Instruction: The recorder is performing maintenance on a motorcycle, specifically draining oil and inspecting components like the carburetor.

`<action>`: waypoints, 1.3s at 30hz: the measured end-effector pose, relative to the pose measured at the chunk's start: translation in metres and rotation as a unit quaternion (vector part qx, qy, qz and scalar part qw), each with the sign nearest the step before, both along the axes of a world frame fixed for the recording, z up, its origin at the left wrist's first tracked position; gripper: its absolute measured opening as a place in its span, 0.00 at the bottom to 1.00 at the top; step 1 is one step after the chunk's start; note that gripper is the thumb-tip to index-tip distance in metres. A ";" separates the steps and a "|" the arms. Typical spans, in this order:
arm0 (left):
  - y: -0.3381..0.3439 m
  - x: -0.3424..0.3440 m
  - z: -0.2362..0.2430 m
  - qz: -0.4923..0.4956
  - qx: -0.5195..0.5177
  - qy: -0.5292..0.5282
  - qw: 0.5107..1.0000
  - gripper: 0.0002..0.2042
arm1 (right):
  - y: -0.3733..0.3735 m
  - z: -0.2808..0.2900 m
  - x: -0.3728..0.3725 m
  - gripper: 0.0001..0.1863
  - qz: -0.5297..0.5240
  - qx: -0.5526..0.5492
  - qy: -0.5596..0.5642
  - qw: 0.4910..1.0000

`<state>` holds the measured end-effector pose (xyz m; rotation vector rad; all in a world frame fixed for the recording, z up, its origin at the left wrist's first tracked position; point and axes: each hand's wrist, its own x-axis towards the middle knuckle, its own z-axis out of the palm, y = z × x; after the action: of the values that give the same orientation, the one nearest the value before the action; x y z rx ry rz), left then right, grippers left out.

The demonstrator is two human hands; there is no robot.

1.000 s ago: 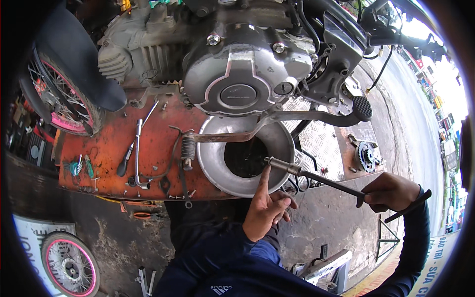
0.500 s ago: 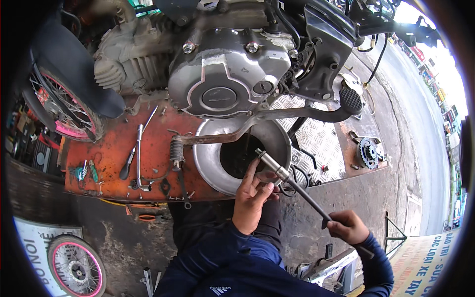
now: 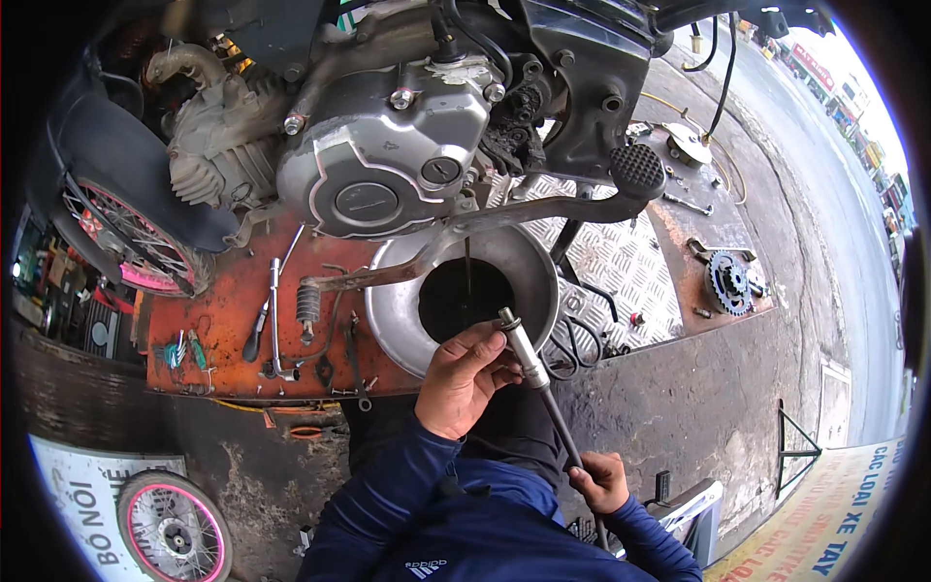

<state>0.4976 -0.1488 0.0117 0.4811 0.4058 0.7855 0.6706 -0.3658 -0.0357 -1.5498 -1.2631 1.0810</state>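
A long socket wrench [image 3: 553, 412], with a dark bar and a silver socket head, slants across in front of me. My right hand [image 3: 601, 482] is wrapped round the lower part of its bar. At the socket head, the thumb and fingers of my left hand [image 3: 464, 383] close against the metal; whether they also pinch something small is hidden. Just beyond lies a round metal basin [image 3: 388, 325] with dark liquid in its middle. A thin dark stream [image 3: 469, 267] runs down into it from under the grey motorcycle engine [image 3: 388, 165].
The foot lever [image 3: 543, 210] juts out over the basin. On the orange bench [image 3: 223, 335] lie a long-handled wrench [image 3: 274, 315], a screwdriver [image 3: 256, 330] and a spanner [image 3: 356, 364]. A sprocket [image 3: 727, 283] sits at right; a pink-rimmed wheel [image 3: 175, 533] stands at lower left.
My view has shifted, so the engine appears further left. The wrench stands steeper, with my right hand lower and closer to my body. My left index finger no longer points along the socket; it is bent.
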 end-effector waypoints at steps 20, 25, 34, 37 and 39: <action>0.010 0.213 -0.033 0.065 0.651 0.431 0.622 0.14 | -0.087 -0.019 0.076 0.16 -0.323 0.088 -0.070 0.940; 0.023 0.270 -0.057 0.006 0.654 0.562 0.506 0.09 | -0.087 -0.024 0.078 0.19 -0.379 0.109 -0.033 0.919; 0.030 0.272 -0.079 0.014 0.620 0.607 0.497 0.11 | -0.059 -0.024 0.097 0.14 -0.403 0.045 -0.063 0.912; 0.028 0.269 -0.069 0.003 0.611 0.617 0.496 0.11 | -0.027 -0.018 0.125 0.14 -0.391 0.020 -0.172 0.904; 0.023 0.262 -0.058 0.035 0.618 0.607 0.498 0.10 | -0.002 -0.012 0.141 0.13 -0.379 0.013 -0.234 0.895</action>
<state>0.7593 -0.1257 -0.0465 2.5050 1.1516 0.5663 0.8118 -0.3680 -0.0472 -2.0961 -0.8006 0.1868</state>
